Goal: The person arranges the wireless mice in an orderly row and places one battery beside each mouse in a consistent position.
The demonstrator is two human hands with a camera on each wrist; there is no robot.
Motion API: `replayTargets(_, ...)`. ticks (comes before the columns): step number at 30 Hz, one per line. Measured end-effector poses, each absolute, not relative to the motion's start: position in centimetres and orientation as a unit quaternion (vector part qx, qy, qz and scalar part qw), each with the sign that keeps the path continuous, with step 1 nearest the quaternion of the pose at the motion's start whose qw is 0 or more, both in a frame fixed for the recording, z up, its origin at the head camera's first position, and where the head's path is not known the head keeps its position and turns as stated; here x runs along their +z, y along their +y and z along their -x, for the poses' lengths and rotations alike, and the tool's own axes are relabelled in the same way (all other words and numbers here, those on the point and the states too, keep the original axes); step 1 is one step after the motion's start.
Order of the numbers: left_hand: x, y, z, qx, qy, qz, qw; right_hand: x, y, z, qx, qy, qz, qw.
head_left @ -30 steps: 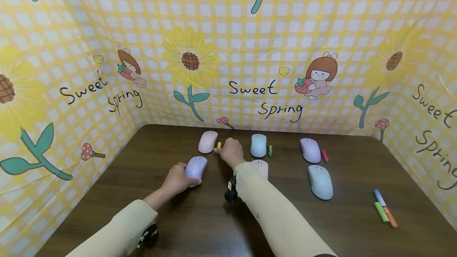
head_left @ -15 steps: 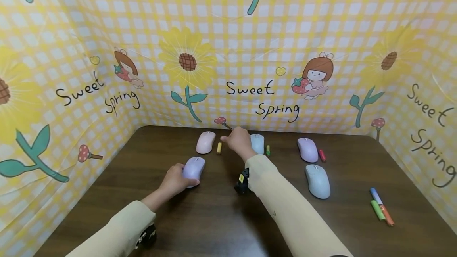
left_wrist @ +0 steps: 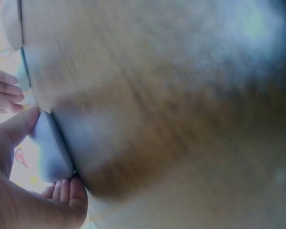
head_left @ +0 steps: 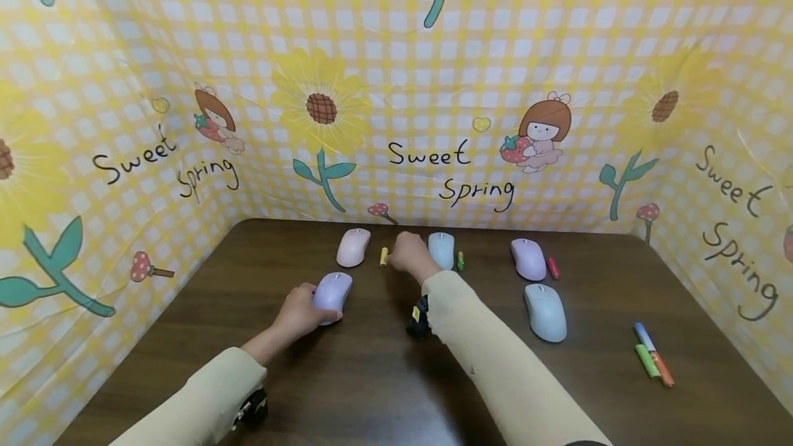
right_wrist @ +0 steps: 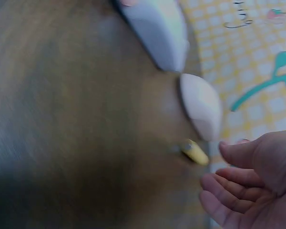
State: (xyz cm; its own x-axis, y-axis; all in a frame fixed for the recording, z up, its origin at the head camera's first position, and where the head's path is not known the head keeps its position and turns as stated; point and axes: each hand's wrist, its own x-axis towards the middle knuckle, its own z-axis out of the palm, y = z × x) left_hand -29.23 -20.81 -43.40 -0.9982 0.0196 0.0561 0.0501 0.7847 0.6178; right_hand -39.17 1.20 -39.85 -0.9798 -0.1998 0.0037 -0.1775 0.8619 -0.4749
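Observation:
In the head view, my left hand [head_left: 300, 313] grips a purple computer mouse [head_left: 332, 298] on the brown table; the left wrist view shows thumb and fingers on opposite sides of that mouse [left_wrist: 52, 148]. My right hand [head_left: 410, 253] is between a small yellow cylinder [head_left: 383, 257] and a light blue mouse [head_left: 442, 251]. Seen from the right wrist, the right hand [right_wrist: 248, 181] has loosely bent fingers with nothing between them, and the yellow cylinder [right_wrist: 196, 151] lies just off the fingertips. Left of the yellow cylinder is a pink mouse [head_left: 354, 248].
A green cylinder [head_left: 460, 261] lies beside the light blue mouse. Farther right are another purple mouse [head_left: 529, 259], a red cylinder [head_left: 553, 268] and a larger light blue mouse [head_left: 546, 313]. Near the right edge lie a green cylinder [head_left: 647, 361] and a blue-and-orange pair [head_left: 654, 355].
My right hand moved right off the yellow cylinder, then came back slightly left beside it. The yellow cylinder now lies a little farther from the pink mouse. My left hand stays on the purple mouse.

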Motion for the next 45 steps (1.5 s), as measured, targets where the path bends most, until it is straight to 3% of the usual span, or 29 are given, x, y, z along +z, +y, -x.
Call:
replayTargets(11,-43.7,-20.1,29.4,-0.328,-0.944,0.021,0.026,-42.9,-0.4,39.3,-0.286,0.958,0.001,-0.028)
replayTargets(24,-43.5,-20.3,29.0,-0.333,-0.942,0.011,0.028,-43.3,-1.2,39.0,-0.269,0.962,0.01,-0.051)
replayTargets(45,-43.4,-20.8,29.1,-0.326,-0.945,0.003,0.032,-43.7,-3.4,39.7,-0.265,0.963,0.036,-0.036)
